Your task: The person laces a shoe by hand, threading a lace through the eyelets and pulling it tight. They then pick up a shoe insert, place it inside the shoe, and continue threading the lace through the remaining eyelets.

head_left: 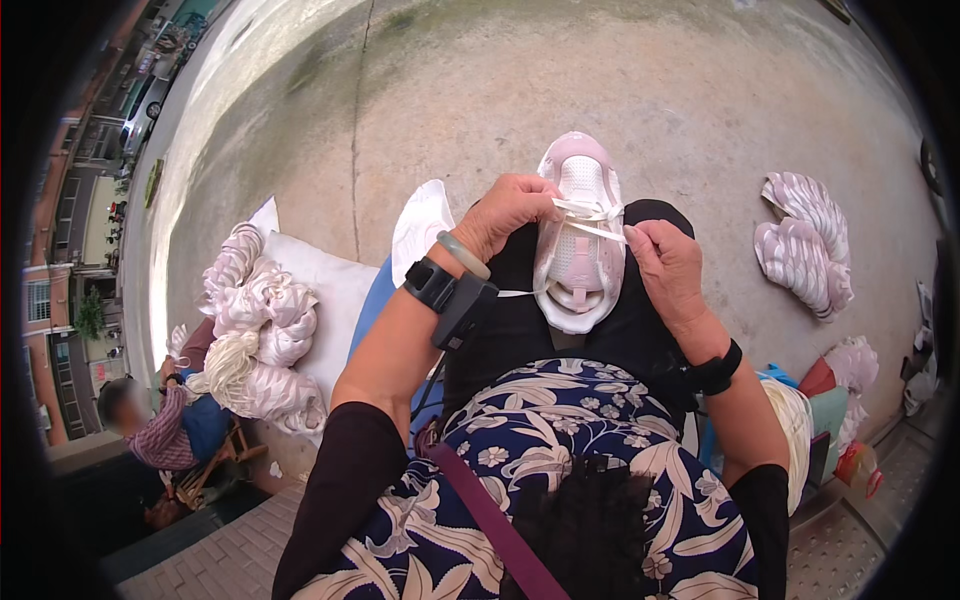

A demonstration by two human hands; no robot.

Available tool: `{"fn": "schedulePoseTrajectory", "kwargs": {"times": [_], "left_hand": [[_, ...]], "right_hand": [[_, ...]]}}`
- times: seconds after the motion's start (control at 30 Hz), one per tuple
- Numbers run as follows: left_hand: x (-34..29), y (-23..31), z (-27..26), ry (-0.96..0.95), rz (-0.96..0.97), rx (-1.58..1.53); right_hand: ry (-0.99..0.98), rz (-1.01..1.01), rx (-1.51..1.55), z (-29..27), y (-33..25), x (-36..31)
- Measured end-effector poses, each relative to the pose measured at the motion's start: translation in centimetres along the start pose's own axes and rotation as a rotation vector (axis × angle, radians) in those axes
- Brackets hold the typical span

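A pink and white sneaker upper (582, 152) rests on my black-clad lap, its rounded toe pointing away from me. White shoelace (597, 231) crosses its tongue area, and one loose strand runs off left near the heel opening. On the left side of the lacing, my left hand (512, 212) pinches a lace with thumb and forefinger. My right hand (665, 262) closes its thumb and forefinger on a lace at the shoe's right edge. The lace stretches between both hands. A black box-shaped device (465, 310) is strapped to my left wrist, below a pale bangle.
Bundled pink and white uppers (285, 325) lie on a white sheet (335, 280) to the left, beside cream laces (232, 362). More stacked uppers (805, 245) sit on the concrete at right. Another person (165, 435) sits at far left. Bags and laces crowd my lower right.
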State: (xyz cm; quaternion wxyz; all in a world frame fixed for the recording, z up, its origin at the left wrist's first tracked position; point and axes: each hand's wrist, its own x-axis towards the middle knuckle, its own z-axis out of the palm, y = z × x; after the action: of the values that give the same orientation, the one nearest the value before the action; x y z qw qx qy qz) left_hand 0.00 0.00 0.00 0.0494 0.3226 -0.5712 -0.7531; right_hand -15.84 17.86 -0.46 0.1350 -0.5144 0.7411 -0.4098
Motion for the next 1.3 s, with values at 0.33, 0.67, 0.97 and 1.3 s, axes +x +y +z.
{"fn": "schedulePoseTrajectory", "kwargs": {"times": [0.33, 0.67, 0.97, 1.3], "left_hand": [[0.9, -2.1, 2.0, 0.329, 0.15, 0.641], [-2.4, -2.5, 3.7, 0.401, 0.451, 0.757], [-2.9, -3.6, 3.1, 0.468, 0.447, 0.795], [-2.7, -2.0, 6.2, 0.517, 0.738, 1.001]], "right_hand": [[0.219, -0.092, -0.132, -5.4, 2.1, -3.5], [-0.029, -0.126, -0.055, -0.9, -0.8, -2.5], [-0.109, -0.198, -0.299, 2.3, 0.7, 0.1], [-0.027, -0.234, -0.195, 2.7, 1.6, -0.2]]}}
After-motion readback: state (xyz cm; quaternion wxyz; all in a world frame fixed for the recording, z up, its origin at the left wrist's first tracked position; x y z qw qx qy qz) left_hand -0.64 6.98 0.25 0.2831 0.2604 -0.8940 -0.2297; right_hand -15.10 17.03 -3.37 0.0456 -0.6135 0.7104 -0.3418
